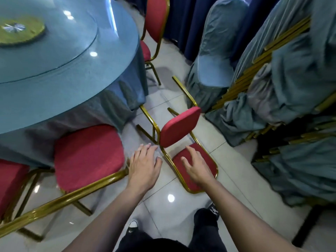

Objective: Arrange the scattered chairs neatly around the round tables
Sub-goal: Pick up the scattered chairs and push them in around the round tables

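head | tipped chair (180, 128) – beneath both hands | left hand (143, 166) released | right hand (197, 168) released

White tiled floor (163, 206), navy curtains (183, 24), green centrepiece mat (21, 31)

Floor (163, 193): pale glossy tiles. Borne on it: 1 round table (54, 73) draped in blue cloth; 1 tipped red chair (181, 142) with gold frame, lying on its back; 3 upright red chairs, at (87, 157), (11, 180) and (156, 20), set at the table; 1 blue-covered chair (212, 57); stacked covered chairs (291, 88) at right.
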The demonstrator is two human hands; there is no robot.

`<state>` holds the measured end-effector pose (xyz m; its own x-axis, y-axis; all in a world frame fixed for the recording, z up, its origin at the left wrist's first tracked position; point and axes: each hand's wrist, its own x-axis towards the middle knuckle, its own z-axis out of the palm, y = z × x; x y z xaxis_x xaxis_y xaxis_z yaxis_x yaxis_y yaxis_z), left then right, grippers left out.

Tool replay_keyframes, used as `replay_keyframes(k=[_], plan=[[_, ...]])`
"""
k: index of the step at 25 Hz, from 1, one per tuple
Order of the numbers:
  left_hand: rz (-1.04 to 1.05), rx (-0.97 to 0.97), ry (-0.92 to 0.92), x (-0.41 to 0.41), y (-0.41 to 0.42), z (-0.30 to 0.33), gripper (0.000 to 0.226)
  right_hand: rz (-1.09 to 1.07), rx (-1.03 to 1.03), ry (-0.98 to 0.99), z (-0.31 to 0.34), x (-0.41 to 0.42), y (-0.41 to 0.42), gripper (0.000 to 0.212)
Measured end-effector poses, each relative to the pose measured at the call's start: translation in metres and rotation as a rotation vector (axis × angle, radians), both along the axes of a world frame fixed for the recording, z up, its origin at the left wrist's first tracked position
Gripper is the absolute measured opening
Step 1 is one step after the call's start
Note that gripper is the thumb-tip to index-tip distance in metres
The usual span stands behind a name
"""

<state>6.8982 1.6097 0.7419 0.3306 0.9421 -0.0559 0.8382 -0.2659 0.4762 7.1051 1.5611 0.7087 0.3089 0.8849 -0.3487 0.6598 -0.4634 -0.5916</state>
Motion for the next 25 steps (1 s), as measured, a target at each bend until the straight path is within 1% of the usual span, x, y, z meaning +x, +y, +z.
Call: replay_keyframes(k=[2, 5, 8, 11, 15, 17, 22, 25], plan=[[0.025, -0.028, -0.009, 0.048, 0.003, -0.015, 0.042, 0.000, -0.004, -0.007, -0.010, 0.054, 0.006, 0.049], [0.091, -0.086, -0.019, 0.129, -0.004, -0.036, 0.038, 0.052, -0.010, -0.016, -0.029, 0.145, 0.017, 0.053], [0.225, -0.166, 0.001, 0.198, -0.030, -0.048, 0.037, 0.122, -0.064, 0.023, -0.044, 0.221, 0.023, 0.053], [0.397, -0.251, -0.007, 0.249, -0.058, -0.053, 0.038, 0.199, -0.151, 0.063, -0.056, 0.276, 0.023, 0.052], [0.556, -0.290, -0.016, 0.288, -0.082, -0.058, 0.036, 0.258, -0.271, 0.090, -0.070, 0.331, 0.014, 0.052], [0.588, -0.290, -0.026, 0.301, -0.084, -0.065, 0.035, 0.254, -0.309, 0.075, -0.081, 0.350, 0.011, 0.053], [0.569, -0.389, -0.049, 0.350, -0.063, -0.115, 0.037, 0.224, -0.333, 0.080, -0.132, 0.390, 0.033, 0.051], [0.650, -0.469, -0.081, 0.389, -0.051, -0.162, 0.038, 0.274, -0.383, 0.117, -0.177, 0.417, 0.040, 0.049]])
